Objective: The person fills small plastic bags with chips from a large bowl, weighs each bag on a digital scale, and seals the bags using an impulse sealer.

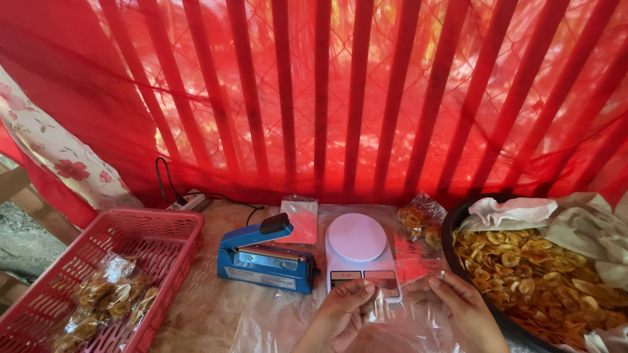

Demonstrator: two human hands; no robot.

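Both hands meet low at the front of the counter (216, 314); the left hand (340, 314) has its fingers (363, 289) pinched narrow on the top edge of a clear plastic bag (386, 314), and the right hand (461, 307) grips the same bag from the other side, its fingers (437, 282) curled over the film; the bag looks empty and hangs between the two hands, just in front of the white kitchen scale (358, 252).

Just beyond the fingertips sits the scale, its round plate bare; to the left of the left fingers stands a blue heat sealer (265, 258) with its arm raised, its cord running back to a power strip (188, 200); further left is a red plastic basket (131, 255) holding packed bags of chips (108, 297). To the right of the right fingers a dark bowl (451, 252) brims with banana chips (536, 274), cloths draped at its rim; a part-filled bag of chips (422, 219) leans beyond the scale, and a flat stack of empty bags (302, 219) stands behind the sealer.

Likely trouble, as I judge it: the thin film may cling shut or slip from the pinch, since both grips hold only its edge; a sleeve or wrist swinging right could knock chips out of the heaped bowl; a hand drifting left may brush the sealer's bar, which could be hot.
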